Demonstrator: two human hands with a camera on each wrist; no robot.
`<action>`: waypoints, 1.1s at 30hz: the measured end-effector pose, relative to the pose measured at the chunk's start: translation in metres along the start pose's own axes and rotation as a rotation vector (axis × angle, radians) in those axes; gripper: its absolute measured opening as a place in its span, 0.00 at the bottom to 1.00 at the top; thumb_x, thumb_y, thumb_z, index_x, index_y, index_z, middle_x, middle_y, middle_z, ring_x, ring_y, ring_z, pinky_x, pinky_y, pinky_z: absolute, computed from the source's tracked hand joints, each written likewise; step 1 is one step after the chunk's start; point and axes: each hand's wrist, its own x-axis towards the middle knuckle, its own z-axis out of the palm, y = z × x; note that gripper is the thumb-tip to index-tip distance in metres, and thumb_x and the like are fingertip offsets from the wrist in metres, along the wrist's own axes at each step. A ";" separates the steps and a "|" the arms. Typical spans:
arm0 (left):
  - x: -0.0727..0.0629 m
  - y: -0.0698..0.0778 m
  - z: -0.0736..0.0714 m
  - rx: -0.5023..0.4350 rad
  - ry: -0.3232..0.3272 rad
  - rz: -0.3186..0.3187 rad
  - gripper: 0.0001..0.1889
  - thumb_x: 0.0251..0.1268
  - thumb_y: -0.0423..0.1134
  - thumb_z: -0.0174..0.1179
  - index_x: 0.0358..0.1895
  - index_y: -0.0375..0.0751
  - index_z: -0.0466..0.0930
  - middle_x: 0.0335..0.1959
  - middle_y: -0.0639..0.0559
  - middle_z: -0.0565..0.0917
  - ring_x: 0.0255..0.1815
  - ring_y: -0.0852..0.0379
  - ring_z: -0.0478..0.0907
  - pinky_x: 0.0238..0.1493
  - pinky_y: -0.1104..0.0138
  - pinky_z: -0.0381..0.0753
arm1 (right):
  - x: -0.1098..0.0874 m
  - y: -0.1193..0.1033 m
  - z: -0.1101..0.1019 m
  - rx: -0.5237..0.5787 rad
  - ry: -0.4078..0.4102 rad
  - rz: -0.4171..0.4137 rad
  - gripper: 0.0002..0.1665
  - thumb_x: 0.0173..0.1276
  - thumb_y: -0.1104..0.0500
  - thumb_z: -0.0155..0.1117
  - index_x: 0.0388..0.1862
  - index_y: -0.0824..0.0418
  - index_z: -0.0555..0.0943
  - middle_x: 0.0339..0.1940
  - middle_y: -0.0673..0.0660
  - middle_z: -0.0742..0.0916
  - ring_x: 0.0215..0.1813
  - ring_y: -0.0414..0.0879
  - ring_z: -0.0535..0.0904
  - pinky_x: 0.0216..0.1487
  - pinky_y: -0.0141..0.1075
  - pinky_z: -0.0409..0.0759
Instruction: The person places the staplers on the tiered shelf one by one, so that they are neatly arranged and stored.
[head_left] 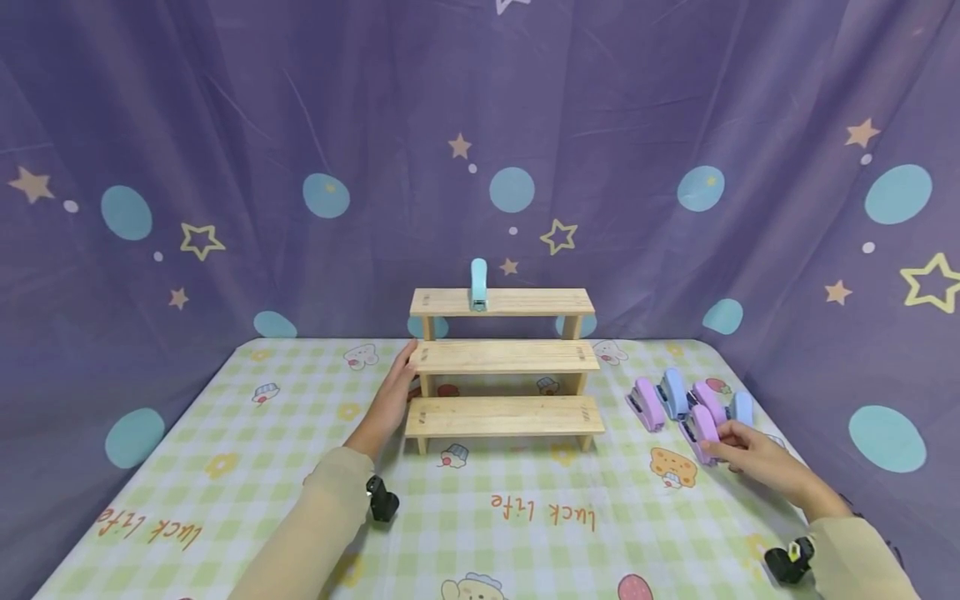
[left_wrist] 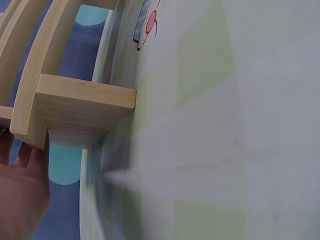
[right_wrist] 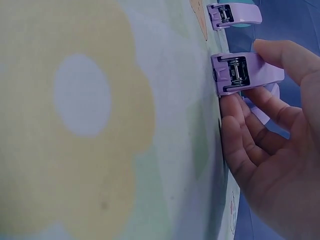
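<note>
A three-step wooden display rack (head_left: 504, 357) stands at the middle of the table. My left hand (head_left: 392, 395) grips its left side by the middle step; in the left wrist view the fingers (left_wrist: 22, 155) go behind the wood. On the top step stands a mint-green stapler (head_left: 478, 285). At the right, my right hand (head_left: 757, 458) pinches a purple stapler (right_wrist: 265, 71) between thumb and fingers, its base close to the tabletop. Around it are two more purple staplers (head_left: 647, 403) and two blue staplers (head_left: 672, 393), one partly hidden behind the hand.
A green-and-white checked cloth (head_left: 247, 467) with cartoon prints covers the table. Behind and beside it hangs a purple curtain (head_left: 405, 100) with stars and dots. Each wrist wears a small black camera (head_left: 384, 500).
</note>
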 end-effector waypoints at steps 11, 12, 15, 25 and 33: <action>-0.001 0.000 0.000 0.003 -0.003 0.012 0.29 0.84 0.55 0.32 0.82 0.61 0.43 0.82 0.51 0.48 0.78 0.43 0.52 0.74 0.44 0.54 | 0.000 -0.002 0.000 -0.006 0.023 -0.007 0.23 0.73 0.50 0.65 0.50 0.67 0.72 0.37 0.57 0.80 0.34 0.43 0.75 0.34 0.34 0.79; -0.001 0.000 0.000 -0.003 -0.008 0.004 0.29 0.84 0.54 0.32 0.82 0.60 0.42 0.82 0.51 0.47 0.78 0.43 0.52 0.74 0.44 0.54 | 0.000 -0.003 0.000 -0.012 0.030 -0.014 0.22 0.73 0.50 0.65 0.49 0.67 0.73 0.37 0.57 0.80 0.34 0.43 0.75 0.33 0.34 0.79; -0.001 0.000 -0.001 -0.013 -0.011 -0.004 0.29 0.84 0.54 0.32 0.82 0.60 0.42 0.82 0.51 0.48 0.78 0.43 0.52 0.74 0.45 0.54 | 0.000 -0.003 0.001 -0.026 0.054 -0.026 0.21 0.72 0.50 0.66 0.48 0.66 0.73 0.35 0.57 0.80 0.32 0.43 0.76 0.32 0.33 0.79; -0.001 -0.001 0.000 -0.020 -0.012 -0.002 0.29 0.84 0.55 0.32 0.82 0.63 0.43 0.82 0.51 0.48 0.78 0.44 0.52 0.74 0.45 0.55 | -0.001 -0.014 -0.002 -0.042 0.083 -0.045 0.18 0.72 0.52 0.66 0.46 0.67 0.75 0.32 0.55 0.81 0.31 0.42 0.77 0.32 0.34 0.80; 0.000 -0.002 0.000 -0.020 -0.008 0.007 0.29 0.84 0.55 0.33 0.82 0.62 0.44 0.81 0.52 0.49 0.78 0.44 0.53 0.74 0.45 0.56 | -0.002 -0.033 -0.009 -0.137 0.142 -0.115 0.19 0.72 0.48 0.66 0.46 0.63 0.75 0.29 0.51 0.79 0.30 0.40 0.73 0.31 0.33 0.73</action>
